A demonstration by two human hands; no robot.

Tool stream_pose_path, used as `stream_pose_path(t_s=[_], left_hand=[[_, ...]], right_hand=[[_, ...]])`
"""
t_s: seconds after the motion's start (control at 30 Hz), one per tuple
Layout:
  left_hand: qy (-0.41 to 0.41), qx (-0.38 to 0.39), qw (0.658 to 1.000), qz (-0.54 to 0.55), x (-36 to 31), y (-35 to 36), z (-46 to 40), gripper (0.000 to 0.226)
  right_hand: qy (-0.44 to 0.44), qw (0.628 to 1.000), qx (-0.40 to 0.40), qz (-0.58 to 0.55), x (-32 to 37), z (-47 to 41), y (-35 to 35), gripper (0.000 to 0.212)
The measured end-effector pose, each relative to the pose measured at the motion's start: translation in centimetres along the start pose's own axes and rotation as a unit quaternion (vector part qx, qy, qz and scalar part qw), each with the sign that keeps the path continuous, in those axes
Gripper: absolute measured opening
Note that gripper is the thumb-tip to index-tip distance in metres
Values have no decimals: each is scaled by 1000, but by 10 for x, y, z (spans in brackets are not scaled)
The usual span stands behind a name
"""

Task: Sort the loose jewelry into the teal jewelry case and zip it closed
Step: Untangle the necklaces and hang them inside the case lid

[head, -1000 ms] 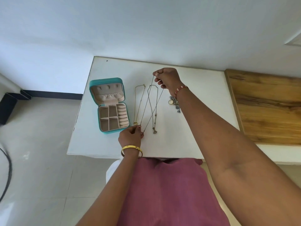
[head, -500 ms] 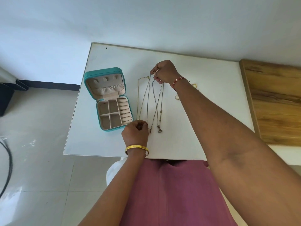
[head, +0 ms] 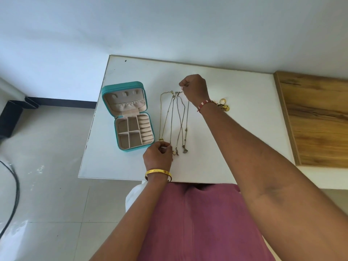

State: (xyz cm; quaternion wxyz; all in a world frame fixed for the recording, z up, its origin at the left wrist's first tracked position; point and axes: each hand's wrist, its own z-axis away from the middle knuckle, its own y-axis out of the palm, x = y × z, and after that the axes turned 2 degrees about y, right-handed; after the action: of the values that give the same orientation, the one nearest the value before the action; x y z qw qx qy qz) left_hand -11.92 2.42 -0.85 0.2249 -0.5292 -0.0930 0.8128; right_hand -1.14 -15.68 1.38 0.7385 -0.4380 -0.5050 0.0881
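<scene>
Lying open at the table's point(head: 235, 147) left edge, the case point(head: 130, 117) sits just left of the necklaces point(head: 175, 121), whose chains run far-to-near. Left hand point(head: 158, 157), nearer the case, pinches one chain's near end by the front edge; right hand point(head: 194, 88) pinches the far clasps. Rings point(head: 224, 104) lie rightward.

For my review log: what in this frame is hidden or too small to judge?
- Head view: right hand covers the necklaces' far ends, hiding the pinch.
- Left hand's curled fingers hide the chain they hold.
- Right wrist partly covers the gold pieces.
- Teal jewelry case zipper: too small.
</scene>
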Motion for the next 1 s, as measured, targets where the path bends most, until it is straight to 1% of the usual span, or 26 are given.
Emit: stream_pose_path(t_s=[0.03, 0.1, 0.23, 0.43, 0.6, 0.7, 0.8, 0.9, 1.0], left_hand=[[4, 0, 1000, -2, -1, -2, 1, 4], [9, -5, 1000, 2, -3, -6, 4, 8], [6, -11, 999, 31, -14, -19, 10, 16], [13, -30, 996, 77, -24, -46, 12, 8], [13, -106, 991, 76, -16, -74, -5, 9], [12, -153, 986, 66, -10, -86, -15, 19], [10, -189, 981, 42, -7, -91, -24, 22], [-7, -197, 980, 34, -3, -92, -32, 27], [-15, -168, 986, 20, 1, -92, -33, 31]], right_hand=[[2, 1000, -10, -16, 0, 7, -2, 26], [0, 999, -23, -43, -1, 25, -6, 22], [10, 996, -19, -89, -4, 64, -5, 15], [44, 986, 6, -161, 5, 107, 10, 17], [46, 988, 46, -140, 25, 118, 31, 15], [49, 992, 56, -100, 34, 119, 45, 15], [38, 995, 64, -60, 39, 119, 55, 19], [38, 996, 76, -32, 40, 119, 65, 26], [44, 995, 82, -21, 40, 121, 68, 30]])
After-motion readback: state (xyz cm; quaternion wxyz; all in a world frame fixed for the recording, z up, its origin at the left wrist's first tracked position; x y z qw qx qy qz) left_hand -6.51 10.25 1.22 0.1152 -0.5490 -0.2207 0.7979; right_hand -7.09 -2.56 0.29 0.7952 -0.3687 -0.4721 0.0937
